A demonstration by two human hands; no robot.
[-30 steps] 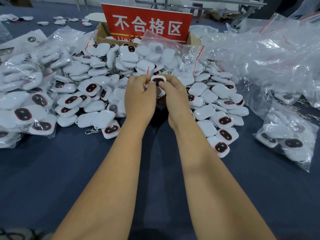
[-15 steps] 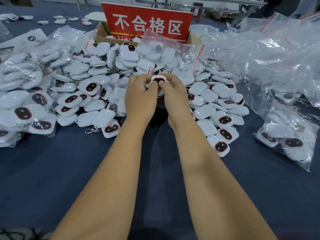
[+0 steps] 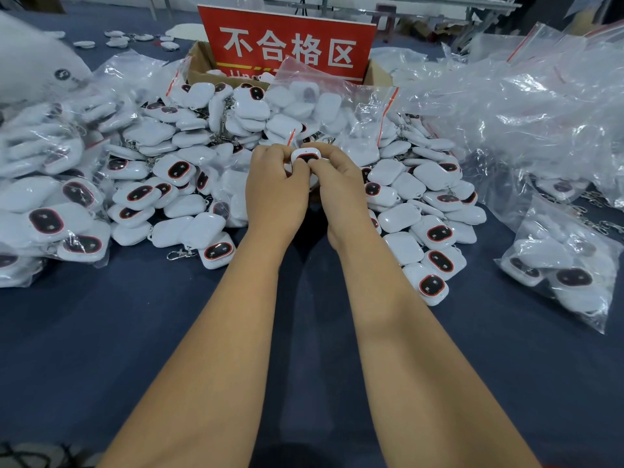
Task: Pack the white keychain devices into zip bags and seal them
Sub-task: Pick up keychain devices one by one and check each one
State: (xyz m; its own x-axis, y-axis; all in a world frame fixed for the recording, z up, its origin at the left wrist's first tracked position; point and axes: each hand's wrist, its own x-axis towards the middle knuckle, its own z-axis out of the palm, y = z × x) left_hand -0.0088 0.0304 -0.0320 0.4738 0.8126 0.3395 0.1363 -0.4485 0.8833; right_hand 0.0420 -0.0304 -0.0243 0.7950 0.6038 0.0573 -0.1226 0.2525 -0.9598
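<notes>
Both hands meet at the near edge of the pile (image 3: 304, 136) of loose white devices. The left hand (image 3: 275, 189) and right hand (image 3: 339, 187) each have fingers curled, pinching one device (image 3: 305, 156) between thumbs and fingertips; its dark oval face with a red rim looks up. A red zip strip (image 3: 291, 138) of a clear bag shows just behind the fingers; whether the device sits inside a bag I cannot tell.

The pile spreads left and right of the hands across the blue table (image 3: 101, 332). Filled bags (image 3: 44, 184) lie along the left edge, one filled bag (image 3: 560, 261) lies to the right, apart from the pile, and a heap of empty bags (image 3: 523, 106) rises at the far right. A red sign (image 3: 287, 45) stands in a box (image 3: 199, 65) behind the pile. Bare cloth lies open on both sides of the forearms.
</notes>
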